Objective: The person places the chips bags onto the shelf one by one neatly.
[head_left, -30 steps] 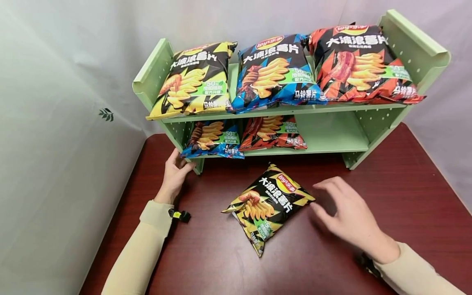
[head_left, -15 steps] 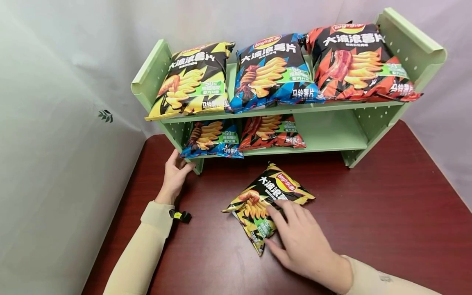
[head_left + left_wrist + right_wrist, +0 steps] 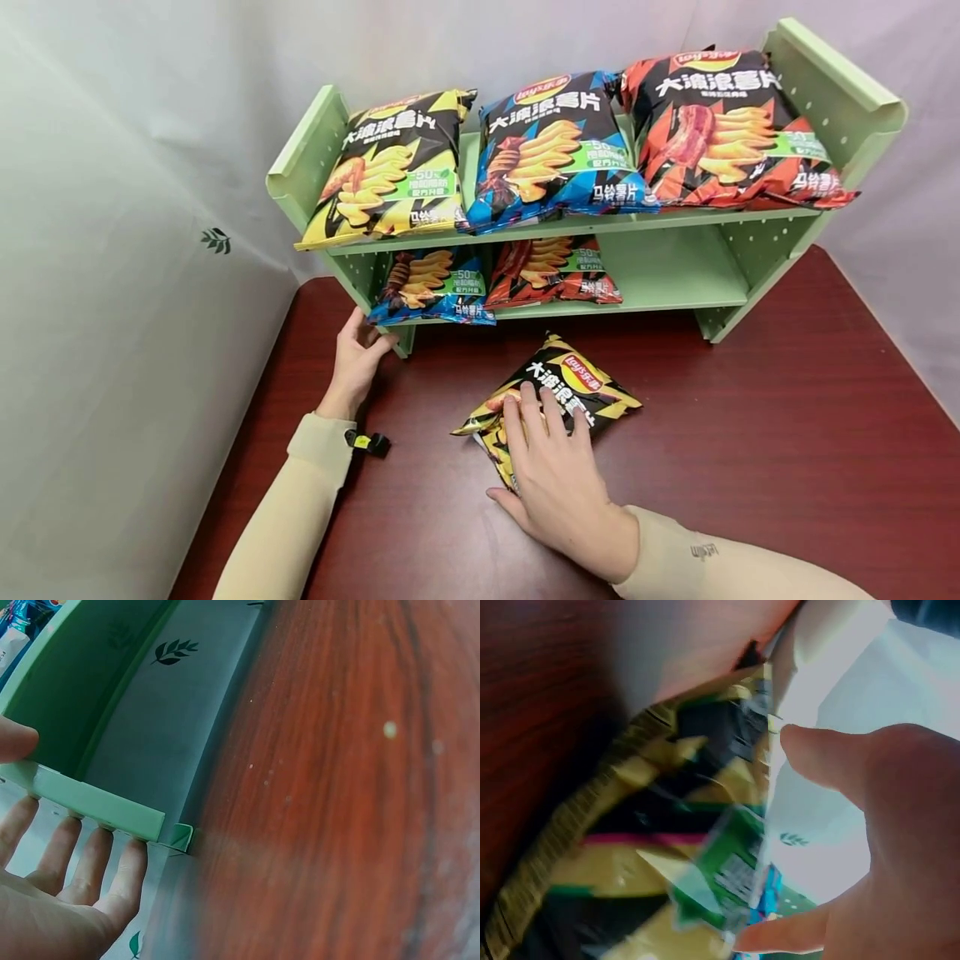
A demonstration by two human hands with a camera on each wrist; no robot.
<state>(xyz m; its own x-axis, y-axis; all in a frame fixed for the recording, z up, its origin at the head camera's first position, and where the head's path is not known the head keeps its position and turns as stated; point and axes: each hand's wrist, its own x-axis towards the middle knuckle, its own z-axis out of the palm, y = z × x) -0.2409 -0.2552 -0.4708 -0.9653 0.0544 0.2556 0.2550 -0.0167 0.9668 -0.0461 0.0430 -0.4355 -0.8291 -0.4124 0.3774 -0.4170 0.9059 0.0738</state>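
A black-and-yellow bag of potato chips point(image 3: 577, 375) lies slantwise on the table in front of the green shelf point(image 3: 660, 304). My right hand point(image 3: 558, 483) lies over its lower part with straight, spread fingers, the thumb out to the left. In the right wrist view the same chip bag point(image 3: 667, 847) fills the left side, with thumb and a finger of the right hand point(image 3: 900, 840) near its edge. My left hand point(image 3: 356, 362) holds the shelf's lower left side. In the left wrist view the green panel edge point(image 3: 97, 806) sits between the thumb and fingertips of the left hand point(image 3: 75, 900).
On the upper tier lean a yellow chip bag point(image 3: 397, 167), a blue chip bag point(image 3: 555, 150) and a red chip bag point(image 3: 735, 133). Below stand a smaller blue bag point(image 3: 435, 283) and a red bag point(image 3: 551, 271). A pale curtain point(image 3: 150, 333) hangs at the left.
My right hand has moved left from beside the yellow chip bag and come over it, covering its lower part. The left hand stays at the shelf. The bag has barely moved.
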